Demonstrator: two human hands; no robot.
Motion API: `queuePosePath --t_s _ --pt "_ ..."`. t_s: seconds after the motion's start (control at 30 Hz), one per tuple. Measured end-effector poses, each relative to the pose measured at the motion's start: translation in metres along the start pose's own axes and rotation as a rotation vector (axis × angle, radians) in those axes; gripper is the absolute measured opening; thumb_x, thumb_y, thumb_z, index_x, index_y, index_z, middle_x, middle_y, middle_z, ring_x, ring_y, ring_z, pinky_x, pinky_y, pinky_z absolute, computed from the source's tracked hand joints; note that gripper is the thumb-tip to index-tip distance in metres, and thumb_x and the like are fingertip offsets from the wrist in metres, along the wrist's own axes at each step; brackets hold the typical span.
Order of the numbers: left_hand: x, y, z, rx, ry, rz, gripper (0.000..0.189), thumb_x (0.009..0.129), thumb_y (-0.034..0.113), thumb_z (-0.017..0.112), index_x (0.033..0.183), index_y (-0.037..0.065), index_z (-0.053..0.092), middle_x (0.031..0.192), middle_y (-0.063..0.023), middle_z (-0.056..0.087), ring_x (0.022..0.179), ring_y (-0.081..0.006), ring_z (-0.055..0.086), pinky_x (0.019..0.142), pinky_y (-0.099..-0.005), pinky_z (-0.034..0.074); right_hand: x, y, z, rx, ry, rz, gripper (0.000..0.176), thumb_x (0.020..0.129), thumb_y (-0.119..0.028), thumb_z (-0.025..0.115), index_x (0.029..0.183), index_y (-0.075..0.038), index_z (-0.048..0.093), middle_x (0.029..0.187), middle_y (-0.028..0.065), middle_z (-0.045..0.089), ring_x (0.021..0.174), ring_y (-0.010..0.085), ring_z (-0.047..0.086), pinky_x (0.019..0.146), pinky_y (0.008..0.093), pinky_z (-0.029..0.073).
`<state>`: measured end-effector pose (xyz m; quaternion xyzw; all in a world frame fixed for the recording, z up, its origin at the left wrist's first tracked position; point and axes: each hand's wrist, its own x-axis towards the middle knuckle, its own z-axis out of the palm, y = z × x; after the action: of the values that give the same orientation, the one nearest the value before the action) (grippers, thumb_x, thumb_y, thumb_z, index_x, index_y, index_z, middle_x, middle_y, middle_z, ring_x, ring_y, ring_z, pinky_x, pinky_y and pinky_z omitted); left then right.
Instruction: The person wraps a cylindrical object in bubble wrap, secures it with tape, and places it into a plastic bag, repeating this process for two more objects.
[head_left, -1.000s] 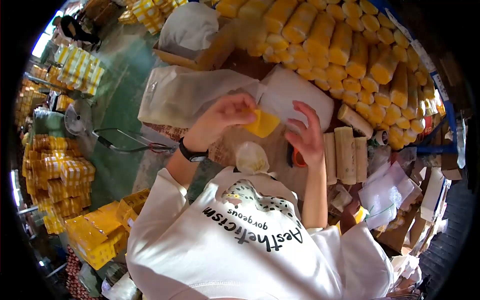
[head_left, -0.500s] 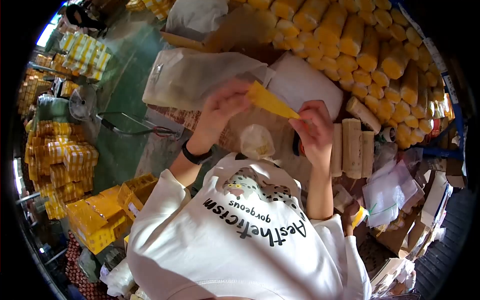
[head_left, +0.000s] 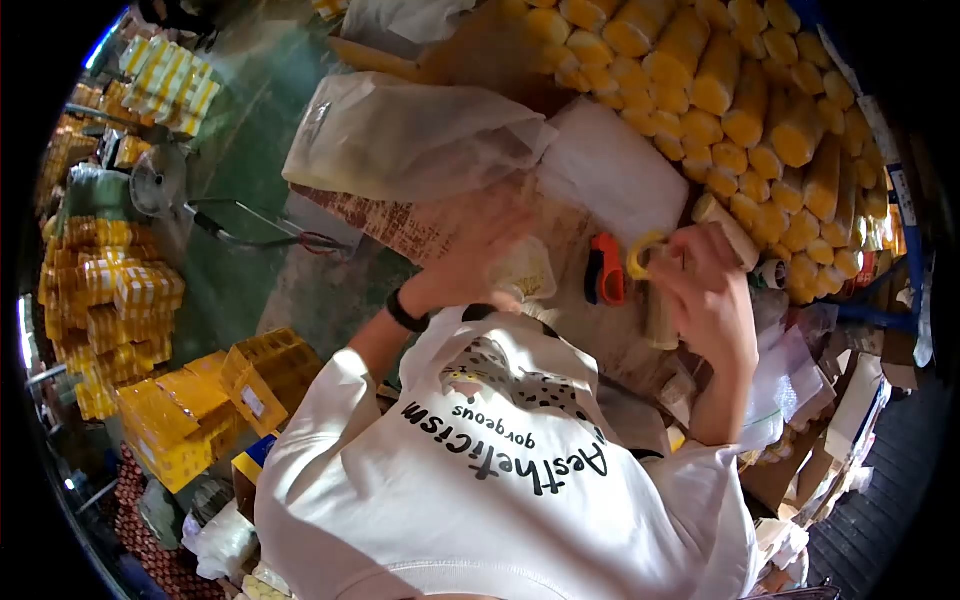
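Note:
My right hand (head_left: 706, 285) is closed, with a small yellow ring that looks like a roll of tape (head_left: 640, 256) at its fingertips. My left hand (head_left: 478, 255), with a black band at the wrist, is smeared by motion. It overlaps a small clear plastic bag (head_left: 530, 270) in front of my shirt; whether its fingers grip the bag I cannot tell. Between the hands, an orange and black tool (head_left: 606, 270) lies on the worktop (head_left: 570, 315), nearer the right hand. Beyond them lie a large translucent plastic bag (head_left: 400, 140) and a white packet (head_left: 615, 170).
Yellow-ended rolls (head_left: 720, 75) are piled high at the back right. Yellow-taped boxes (head_left: 190, 415) stand at the left, near a fan (head_left: 160, 182) and a metal-framed item (head_left: 270, 235) on the green floor. Clear plastic sheets (head_left: 775, 400) and opened cartons (head_left: 850, 420) crowd the right.
The yellow strip stretched between both hands is gone from view. My right hand moved right and nearer, my left hand down over the small bag. Another hand near my right sleeve no longer shows.

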<state>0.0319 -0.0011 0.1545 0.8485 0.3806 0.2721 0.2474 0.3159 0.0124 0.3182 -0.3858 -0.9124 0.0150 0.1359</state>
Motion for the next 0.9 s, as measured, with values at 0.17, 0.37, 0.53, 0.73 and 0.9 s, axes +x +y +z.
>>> queuePosePath --t_s 0.17,0.37,0.53,0.73,0.9 --pt "-0.006 -0.037 0.045 -0.373 0.075 -0.083 0.042 0.074 0.019 0.077 0.110 0.007 0.059 0.115 -0.0097 0.054 0.109 -0.0316 0.052 0.091 -0.0421 0.044 0.004 -0.013 0.000 0.192 -0.218 -0.118 0.015 0.065 -0.005 0.071 0.077 -0.007 0.061 0.095 0.0053 0.060 0.090 0.0261 0.057 0.072 0.0365 0.049" --pt "-0.011 -0.038 0.063 -0.231 0.376 0.120 0.016 0.075 0.008 0.072 0.088 0.007 0.063 0.099 -0.0071 0.059 0.097 -0.0273 0.057 0.084 -0.0391 0.047 0.017 -0.024 0.020 0.534 -0.437 -0.308 0.017 0.070 -0.009 0.071 0.083 -0.006 0.060 0.096 0.0059 0.061 0.090 0.0268 0.058 0.077 0.0380 0.048" --pt "-0.009 -0.041 0.058 -0.144 0.375 0.247 0.024 0.063 0.002 0.069 0.085 0.010 0.063 0.098 -0.0039 0.059 0.100 -0.0273 0.054 0.085 -0.0398 0.046 0.014 -0.031 0.089 0.733 -0.452 -0.366 0.014 0.077 -0.013 0.070 0.084 -0.005 0.060 0.085 0.0086 0.060 0.083 0.0279 0.058 0.073 0.0383 0.047" --pt "-0.019 -0.046 0.069 0.016 0.363 0.358 0.020 0.071 0.020 0.067 0.087 0.009 0.060 0.101 -0.0049 0.057 0.104 -0.0266 0.052 0.092 -0.0435 0.042 0.030 -0.016 0.120 0.870 -0.674 -0.118 0.015 0.077 -0.010 0.070 0.087 -0.002 0.061 0.079 0.0097 0.060 0.076 0.0241 0.060 0.067 0.0336 0.047" --pt "-0.025 -0.050 0.072 0.102 0.321 0.466 0.040 0.079 0.042 0.065 0.102 0.010 0.058 0.110 -0.0057 0.055 0.111 -0.0235 0.049 0.100 -0.0432 0.038 0.030 -0.001 0.129 0.833 -0.667 -0.126 0.019 0.078 -0.012 0.071 0.093 -0.004 0.062 0.083 0.0086 0.060 0.078 0.0239 0.058 0.070 0.0338 0.046"
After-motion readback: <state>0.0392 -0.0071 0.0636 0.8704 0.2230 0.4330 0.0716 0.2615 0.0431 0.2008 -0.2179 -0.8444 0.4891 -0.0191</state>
